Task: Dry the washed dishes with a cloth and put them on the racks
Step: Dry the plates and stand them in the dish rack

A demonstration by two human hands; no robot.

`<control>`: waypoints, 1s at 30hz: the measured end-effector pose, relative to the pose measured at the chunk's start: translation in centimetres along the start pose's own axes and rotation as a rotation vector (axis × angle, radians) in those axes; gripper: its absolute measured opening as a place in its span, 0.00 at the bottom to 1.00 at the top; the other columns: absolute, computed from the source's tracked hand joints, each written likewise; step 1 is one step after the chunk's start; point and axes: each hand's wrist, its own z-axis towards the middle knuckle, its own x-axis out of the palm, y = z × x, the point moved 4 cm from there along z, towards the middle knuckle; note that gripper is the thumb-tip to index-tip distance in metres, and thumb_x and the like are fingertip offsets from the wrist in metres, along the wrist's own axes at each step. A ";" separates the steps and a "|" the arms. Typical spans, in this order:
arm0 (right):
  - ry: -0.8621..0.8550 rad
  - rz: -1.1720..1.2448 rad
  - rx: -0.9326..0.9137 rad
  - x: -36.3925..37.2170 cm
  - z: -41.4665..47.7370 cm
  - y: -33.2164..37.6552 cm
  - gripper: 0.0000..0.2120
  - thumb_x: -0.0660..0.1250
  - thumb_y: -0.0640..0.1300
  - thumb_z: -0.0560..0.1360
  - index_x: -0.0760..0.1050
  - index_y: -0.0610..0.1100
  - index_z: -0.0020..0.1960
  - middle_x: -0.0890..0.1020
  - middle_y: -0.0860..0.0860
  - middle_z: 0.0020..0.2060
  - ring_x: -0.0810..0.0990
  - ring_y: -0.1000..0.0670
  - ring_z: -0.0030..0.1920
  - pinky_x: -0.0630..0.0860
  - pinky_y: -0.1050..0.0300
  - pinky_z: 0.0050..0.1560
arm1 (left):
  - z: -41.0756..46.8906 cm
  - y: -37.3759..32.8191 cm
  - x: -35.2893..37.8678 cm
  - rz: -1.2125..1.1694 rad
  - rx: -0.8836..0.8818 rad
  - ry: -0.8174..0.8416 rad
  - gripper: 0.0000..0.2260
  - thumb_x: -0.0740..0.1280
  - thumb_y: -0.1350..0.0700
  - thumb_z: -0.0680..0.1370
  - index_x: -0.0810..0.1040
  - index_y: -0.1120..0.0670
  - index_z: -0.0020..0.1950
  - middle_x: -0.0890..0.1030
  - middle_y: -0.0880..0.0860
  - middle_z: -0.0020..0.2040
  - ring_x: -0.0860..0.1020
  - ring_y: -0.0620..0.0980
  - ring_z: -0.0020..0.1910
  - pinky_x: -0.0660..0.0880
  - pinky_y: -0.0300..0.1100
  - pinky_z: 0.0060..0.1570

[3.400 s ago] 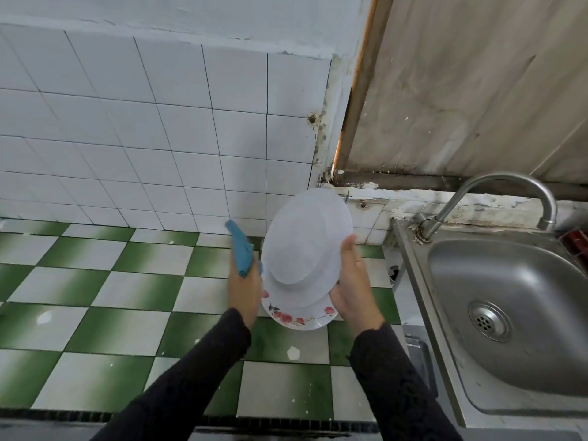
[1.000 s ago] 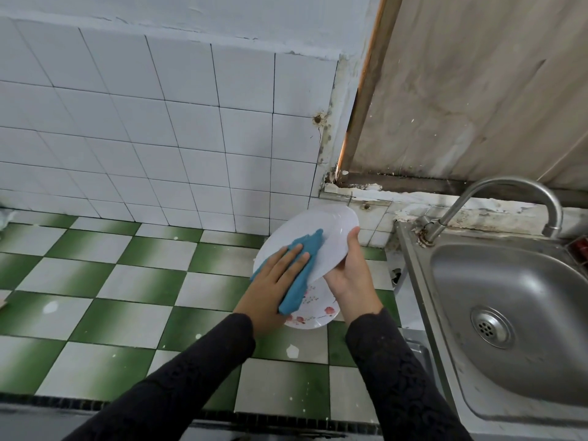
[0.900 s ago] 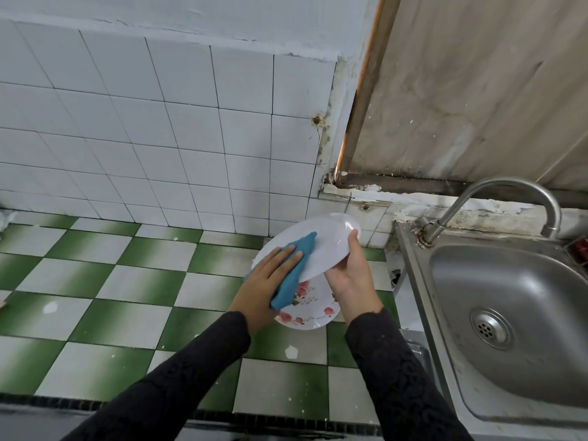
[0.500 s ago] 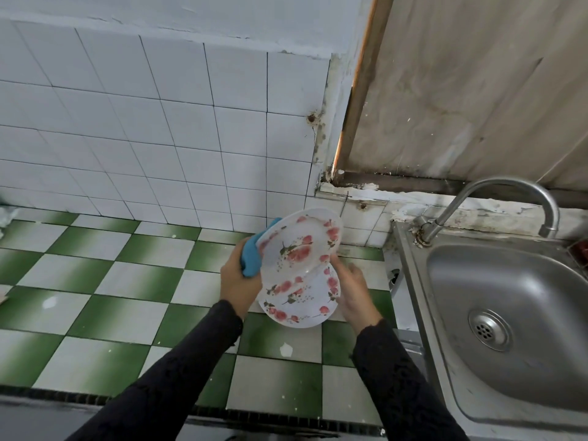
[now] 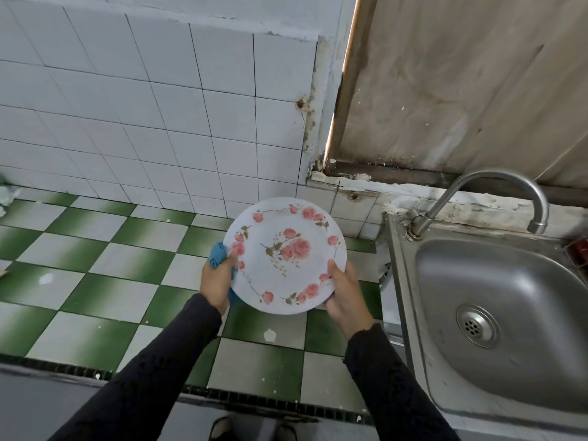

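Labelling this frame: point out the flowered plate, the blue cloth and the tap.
flowered plate (image 5: pixel 288 249), head view, on its centre rose
blue cloth (image 5: pixel 218 255), head view, on its bunched top
tap (image 5: pixel 496 177), head view, on its arch

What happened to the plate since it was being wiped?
The plate was flipped over, so its flowers now face up. The left hand stopped wiping and pinches the blue cloth against the rim. The right hand kept hold; the sink is unchanged.

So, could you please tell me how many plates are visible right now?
1: a rose-patterned plate held face-up over the checkered counter, between the left hand, which also holds a blue cloth, and the right hand. Another plate may be hidden underneath.
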 end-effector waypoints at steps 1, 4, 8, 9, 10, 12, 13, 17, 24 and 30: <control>0.001 -0.006 -0.005 0.0 -0.2 0.3 0.14 0.61 0.40 0.84 0.71 0.51 0.67 0.82 0.44 0.61 0.81 0.41 0.61 0.76 0.32 0.62 | -0.2 0.3 0.1 0.011 0.002 -0.005 0.07 0.60 0.62 0.83 0.75 0.58 0.57 0.84 0.53 0.41 0.83 0.49 0.36 0.81 0.44 0.33; 0.008 -0.037 -0.036 -0.2 -1.2 1.5 0.09 0.61 0.42 0.84 0.73 0.53 0.61 0.84 0.47 0.56 0.82 0.44 0.57 0.82 0.43 0.50 | -0.9 1.3 -0.2 0.026 -0.001 -0.041 0.08 0.59 0.61 0.83 0.77 0.54 0.53 0.83 0.56 0.43 0.81 0.54 0.41 0.80 0.51 0.43; 0.009 -0.126 -0.123 -0.3 -2.7 2.1 0.10 0.61 0.43 0.84 0.76 0.47 0.64 0.86 0.48 0.55 0.84 0.48 0.56 0.83 0.51 0.50 | -2.1 1.5 -0.4 0.098 0.035 -0.122 0.08 0.58 0.62 0.82 0.74 0.52 0.49 0.75 0.60 0.46 0.75 0.58 0.47 0.75 0.51 0.48; 0.007 -0.159 -0.148 -0.5 -3.3 2.1 0.10 0.61 0.43 0.84 0.76 0.47 0.64 0.86 0.48 0.55 0.84 0.49 0.55 0.83 0.53 0.50 | -2.6 1.3 -0.1 0.102 0.040 -0.117 0.09 0.57 0.62 0.83 0.73 0.52 0.47 0.75 0.58 0.43 0.74 0.56 0.43 0.75 0.48 0.45; 0.003 -0.195 -0.168 -0.6 -3.8 2.2 0.10 0.60 0.44 0.84 0.76 0.47 0.63 0.86 0.49 0.54 0.85 0.50 0.54 0.83 0.54 0.49 | -3.1 1.1 0.3 0.106 0.050 -0.101 0.10 0.57 0.63 0.83 0.73 0.52 0.46 0.74 0.57 0.40 0.74 0.53 0.39 0.74 0.45 0.41; -0.022 -0.297 -0.221 -0.7 -5.1 2.6 0.10 0.60 0.45 0.85 0.77 0.48 0.62 0.86 0.50 0.52 0.85 0.52 0.51 0.83 0.57 0.45 | -4.1 0.7 1.1 0.086 0.055 -0.064 0.10 0.57 0.64 0.82 0.72 0.54 0.44 0.72 0.55 0.35 0.72 0.49 0.32 0.73 0.40 0.32; -0.028 -0.350 -0.261 -0.7 -5.9 2.8 0.10 0.59 0.46 0.85 0.76 0.48 0.62 0.85 0.51 0.52 0.84 0.52 0.52 0.83 0.58 0.44 | -4.8 0.4 1.5 0.069 0.056 -0.040 0.10 0.56 0.65 0.82 0.72 0.56 0.44 0.72 0.54 0.33 0.73 0.47 0.29 0.72 0.38 0.28; -0.043 -0.490 -0.398 -0.3 -8.9 3.1 0.10 0.59 0.48 0.85 0.76 0.49 0.62 0.83 0.48 0.56 0.83 0.49 0.56 0.84 0.56 0.48 | -6.3 0.2 2.3 0.075 0.051 0.074 0.08 0.54 0.67 0.82 0.72 0.62 0.49 0.72 0.53 0.29 0.70 0.47 0.26 0.67 0.32 0.20; -0.097 -0.576 -0.681 -0.7 -15.0 6.3 0.11 0.59 0.44 0.85 0.76 0.49 0.64 0.83 0.50 0.54 0.83 0.50 0.55 0.81 0.65 0.43 | -9.5 -1.8 7.4 0.123 0.124 0.268 0.08 0.61 0.61 0.82 0.76 0.55 0.45 0.76 0.47 0.28 0.72 0.46 0.27 0.71 0.38 0.27; -0.212 -0.597 -0.830 -5.0 -20.2 10.4 0.13 0.58 0.45 0.85 0.75 0.51 0.67 0.83 0.47 0.58 0.83 0.48 0.59 0.84 0.53 0.51 | -13.8 -2.0 14.7 0.160 0.186 0.444 0.05 0.61 0.60 0.82 0.76 0.55 0.51 0.76 0.52 0.39 0.73 0.49 0.36 0.72 0.42 0.37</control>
